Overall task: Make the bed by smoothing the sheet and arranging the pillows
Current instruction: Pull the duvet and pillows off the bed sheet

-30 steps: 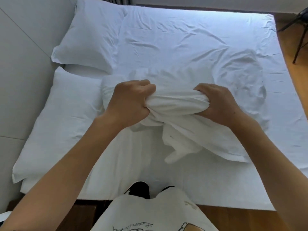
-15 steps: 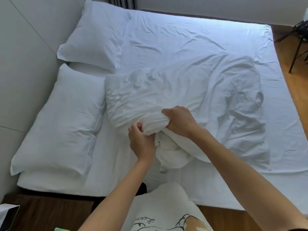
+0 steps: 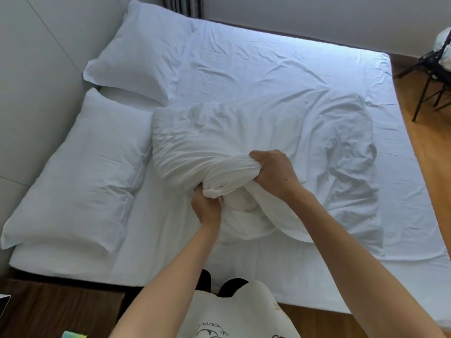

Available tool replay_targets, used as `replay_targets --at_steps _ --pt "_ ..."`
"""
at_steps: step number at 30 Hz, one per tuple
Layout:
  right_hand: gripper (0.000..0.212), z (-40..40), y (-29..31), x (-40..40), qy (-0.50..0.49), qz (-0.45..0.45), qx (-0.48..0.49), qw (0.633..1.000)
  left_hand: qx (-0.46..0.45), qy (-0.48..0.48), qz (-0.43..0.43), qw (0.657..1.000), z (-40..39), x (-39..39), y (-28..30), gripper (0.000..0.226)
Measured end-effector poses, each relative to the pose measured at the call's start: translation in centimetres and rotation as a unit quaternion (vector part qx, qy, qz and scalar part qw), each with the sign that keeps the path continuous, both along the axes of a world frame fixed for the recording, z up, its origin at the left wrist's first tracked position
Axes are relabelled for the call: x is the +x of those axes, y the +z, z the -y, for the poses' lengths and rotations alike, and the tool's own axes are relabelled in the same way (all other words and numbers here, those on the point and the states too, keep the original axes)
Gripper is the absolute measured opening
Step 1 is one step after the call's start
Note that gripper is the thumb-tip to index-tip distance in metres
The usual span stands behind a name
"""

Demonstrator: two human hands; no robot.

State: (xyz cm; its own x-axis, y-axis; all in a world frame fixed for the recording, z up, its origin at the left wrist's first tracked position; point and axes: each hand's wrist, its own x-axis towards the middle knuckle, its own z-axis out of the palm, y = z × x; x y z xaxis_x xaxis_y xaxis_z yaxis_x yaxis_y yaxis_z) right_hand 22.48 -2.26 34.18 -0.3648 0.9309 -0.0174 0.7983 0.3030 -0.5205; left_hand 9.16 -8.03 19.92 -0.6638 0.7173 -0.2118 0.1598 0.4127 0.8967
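Bunched pillowcase (image 3: 229,176) cloth is gripped by the left hand (image 3: 206,208) and right hand (image 3: 274,173). Two pillows (image 3: 73,179) are laid at the left

I see a wide bed (image 3: 280,284) covered by a creased white fitted sheet (image 3: 280,69). Two plump white pillows (image 3: 136,47) (image 3: 73,181) lie along its left side; a bunched white pillowcase bundle (image 3: 195,142) lies mid-bed.
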Motion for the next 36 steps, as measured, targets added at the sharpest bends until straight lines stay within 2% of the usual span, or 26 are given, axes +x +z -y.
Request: replay_targets --at_steps 3,5,7,8,10,11,12,13,15,17,19,21,22,23,24,26,29,32,36 --pt "0.022 -0.8 1.1 1.4 -0.028 -0.020 0.020 0.999 0.129 -0.057 -0.047 0.989 -1.1 -4.5 3.5 0.010" --pt "0.024 -1.6 1.9 2.0 -0.040 -0.027 0.040 0.998 0.214 -0.118 -0.096 0.965 -2.2 -8.2 8.1 0.033" --pt "0.028 -2.3 2.7 1.9 -0.041 -0.027 0.050 0.998 0.247 -0.198 -0.199 0.927 -3.3 -11.6 13.7 0.050" --pt "0.030 -2.6 3.0 1.7 -0.040 -0.026 0.055 0.997 0.252 -0.244 -0.275 0.895 -3.6 -13.0 16.4 0.051" --pt "0.025 -3.2 3.1 1.3 -0.044 -0.035 0.087 0.995 0.273 -0.334 -0.419 0.799 -4.1 -14.7 20.5 0.042" --pt "0.023 -3.3 2.9 1.3 -0.055 -0.044 0.116 0.991 0.285 -0.373 -0.459 0.754 -4.4 -15.0 21.5 0.035" --pt "0.026 -3.4 2.7 1.4 -0.071 -0.054 0.146 0.985 0.290 -0.403 -0.477 0.726 -4.8 -14.9 22.1 0.030" --pt "0.033 -3.4 2.3 1.5 -0.080 -0.058 0.169 0.981 0.287 -0.416 -0.480 0.717 -5.2 -14.5 22.4 0.029" --pt "0.056 -2.9 2.0 1.0 -0.058 -0.039 0.162 0.984 0.262 -0.406 -0.451 0.750 -5.7 -13.8 22.3 0.037" --pt "0.094 -1.6 2.0 -0.9 0.031 -0.006 0.120 0.992 0.225 -0.393 -0.398 0.798 -5.8 -13.4 21.3 0.047" --pt "0.108 -0.9 2.4 -4.1 0.104 0.016 0.103 0.989 0.217 -0.405 -0.378 0.804 -5.4 -12.7 20.0 0.051" --pt "0.094 -1.5 2.4 -7.2 0.134 0.039 0.071 0.988 0.230 -0.424 -0.389 0.785 -4.9 -12.2 18.7 0.047" --pt "0.074 -2.0 2.4 -8.3 0.132 0.056 0.038 0.989 0.230 -0.412 -0.387 0.792 -4.7 -12.2 18.0 0.046" --pt "0.051 -2.4 2.2 -8.9 0.122 0.060 0.006 0.991 0.222 -0.383 -0.378 0.813 -4.6 -12.3 17.2 0.045" --pt "0.038 -2.7 1.9 -9.3 0.112 0.045 -0.017 0.993 0.207 -0.336 -0.358 0.846 -4.5 -12.5 16.1 0.042" --pt "0.042 -2.8 1.3 -10.0 0.107 -0.009 -0.049 0.993 0.175 -0.207 -0.291 0.918 -3.3 -12.5 13.5 0.032" --pt "0.050 -2.0 1.0 -10.9 0.099 -0.088 -0.064 0.989 0.126 -0.011 -0.169 0.978 -0.9 -10.1 9.7 0.025" --pt "0.044 -1.7 1.1 -11.1 0.072 -0.107 -0.067 0.989 0.027 0.112 -0.055 0.992 -0.1 -7.1 6.6 0.031" --pt "0.043 -1.6 2.0 -10.6 0.048 -0.118 -0.056 0.990 -0.062 0.161 0.087 0.981 -0.6 -4.3 2.9 0.042"
